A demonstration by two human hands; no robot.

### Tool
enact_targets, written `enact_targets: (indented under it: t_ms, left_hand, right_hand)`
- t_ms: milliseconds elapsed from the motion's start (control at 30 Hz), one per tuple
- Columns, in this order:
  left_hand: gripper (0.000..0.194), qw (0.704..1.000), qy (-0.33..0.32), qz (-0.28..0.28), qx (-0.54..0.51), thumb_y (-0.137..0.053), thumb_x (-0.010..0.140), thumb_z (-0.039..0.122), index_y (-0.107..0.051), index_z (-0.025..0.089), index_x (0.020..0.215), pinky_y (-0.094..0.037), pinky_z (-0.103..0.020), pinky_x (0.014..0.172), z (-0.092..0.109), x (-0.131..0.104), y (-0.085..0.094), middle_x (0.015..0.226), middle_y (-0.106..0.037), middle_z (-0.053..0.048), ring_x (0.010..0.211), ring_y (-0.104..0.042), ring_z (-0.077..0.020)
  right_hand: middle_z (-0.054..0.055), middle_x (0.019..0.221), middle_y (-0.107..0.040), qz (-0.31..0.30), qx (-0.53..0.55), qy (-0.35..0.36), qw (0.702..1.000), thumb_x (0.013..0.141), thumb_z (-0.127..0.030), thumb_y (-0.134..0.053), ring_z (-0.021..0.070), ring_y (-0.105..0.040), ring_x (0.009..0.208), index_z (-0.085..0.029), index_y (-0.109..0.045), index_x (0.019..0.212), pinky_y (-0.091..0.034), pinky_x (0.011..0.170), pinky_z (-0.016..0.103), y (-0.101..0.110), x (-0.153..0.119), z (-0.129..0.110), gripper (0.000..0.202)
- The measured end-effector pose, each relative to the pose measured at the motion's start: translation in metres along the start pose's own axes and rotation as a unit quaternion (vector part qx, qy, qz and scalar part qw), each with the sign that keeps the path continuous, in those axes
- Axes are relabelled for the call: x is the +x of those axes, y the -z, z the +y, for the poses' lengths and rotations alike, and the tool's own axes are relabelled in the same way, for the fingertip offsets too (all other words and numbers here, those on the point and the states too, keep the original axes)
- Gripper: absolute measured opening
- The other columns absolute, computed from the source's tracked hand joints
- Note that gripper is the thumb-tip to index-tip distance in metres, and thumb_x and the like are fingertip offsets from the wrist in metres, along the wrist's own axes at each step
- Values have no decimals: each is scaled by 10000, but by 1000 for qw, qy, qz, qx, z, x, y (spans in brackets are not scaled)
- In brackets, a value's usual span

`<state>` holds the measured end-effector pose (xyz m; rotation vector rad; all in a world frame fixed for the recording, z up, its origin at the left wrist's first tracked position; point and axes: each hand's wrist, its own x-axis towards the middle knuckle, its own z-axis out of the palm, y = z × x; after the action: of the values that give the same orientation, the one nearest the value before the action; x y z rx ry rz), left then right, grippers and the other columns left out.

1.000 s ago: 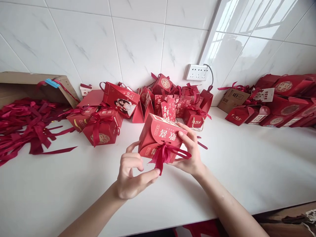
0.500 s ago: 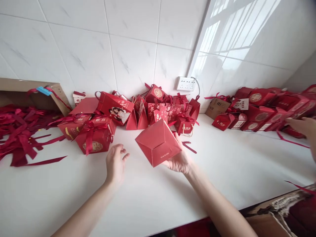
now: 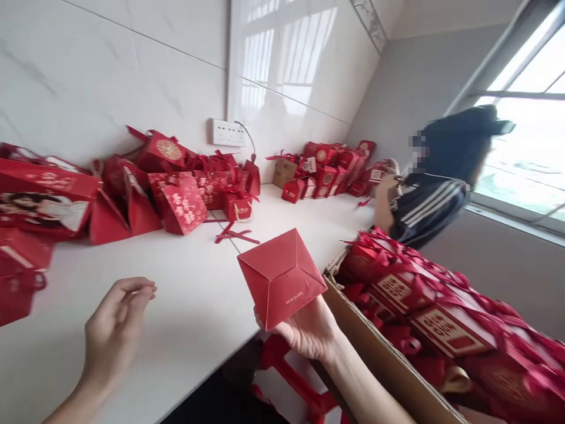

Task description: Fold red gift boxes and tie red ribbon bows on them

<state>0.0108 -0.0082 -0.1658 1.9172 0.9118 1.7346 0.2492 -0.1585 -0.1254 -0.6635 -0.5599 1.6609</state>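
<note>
My right hand [image 3: 304, 330] holds up a red gift box [image 3: 285, 277] from beneath, past the counter's front edge. The box's folded flat panels and a small line of gold print face me. Over the white counter [image 3: 189, 300], my left hand [image 3: 117, 324] is raised with its fingers curled and the tips drawn together; nothing shows in them. Behind it stand a red box with floral print [image 3: 183, 203] and a small box with a ribbon bow [image 3: 237, 203]. Loose dark red ribbon strips [image 3: 238, 235] lie close to that small box.
A large cardboard carton [image 3: 379, 347] at right is filled with red boxes and ribbons. Beyond it, a person in a dark striped sleeve [image 3: 435, 206] reaches toward stacked red boxes [image 3: 329, 171]. A socket strip [image 3: 228, 132] is on the tiled wall.
The view has swung right, bringing the carton, window and co-worker into sight. The red gift box stays in my right hand, now beyond the counter edge. My left hand's fingertips have drawn together.
</note>
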Motion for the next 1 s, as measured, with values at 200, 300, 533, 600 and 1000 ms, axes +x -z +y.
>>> enact_targets:
  t_ms: [200, 300, 533, 600, 1000]
  left_hand:
    - [528, 926, -304, -222, -37, -512, 796, 155, -453, 217, 1317, -457, -409, 972, 114, -16, -51, 1303, -546, -67, 1173, -525, -272]
    - [455, 865, -400, -303, -13, -483, 842, 194, -479, 133, 1293, -344, -424, 1063, 144, -38, -80, 1353, -519, -110, 1272, -446, -269]
    - [63, 757, -474, -445, -58, -566, 794, 187, -609, 209, 753, -316, -330, 1069, 115, -87, -99, 1045, -691, -18, 1063, -589, -167]
    - [72, 786, -423, -449, -46, -566, 781, 156, -605, 215, 768, -339, -327, 1041, 104, -86, -99, 1000, -686, -7, 1020, -604, -162]
    - [269, 805, -367, -463, 53, -429, 838, 138, -654, 239, 945, -394, -368, 997, 60, -60, -132, 1150, -628, -41, 1169, -522, -216]
  right_hand:
    - [103, 1195, -610, 126, 53, 46, 990, 837, -703, -346, 161, -644, 978, -163, -510, 1218, -556, 819, 298, 3, -51, 0, 681]
    - [81, 1080, -669, 207, 41, 130, 969, 839, -640, -432, 145, -670, 868, -165, -559, 1165, -573, 717, 240, 4, -77, -8, 589]
    - [82, 1086, -639, 436, -286, 455, 722, 785, -574, -546, 241, -650, 929, -260, -552, 1105, -587, 693, 399, 33, -183, -68, 448]
    - [74, 1055, -624, 496, -399, 486, 599, 656, -415, -746, 245, -641, 918, -288, -556, 1077, -569, 725, 403, 43, -215, -87, 479]
    - [143, 1160, -468, 571, -644, 283, 423, 548, -516, -767, 305, -568, 1019, -189, -493, 1168, -527, 813, 452, 91, -218, -199, 752]
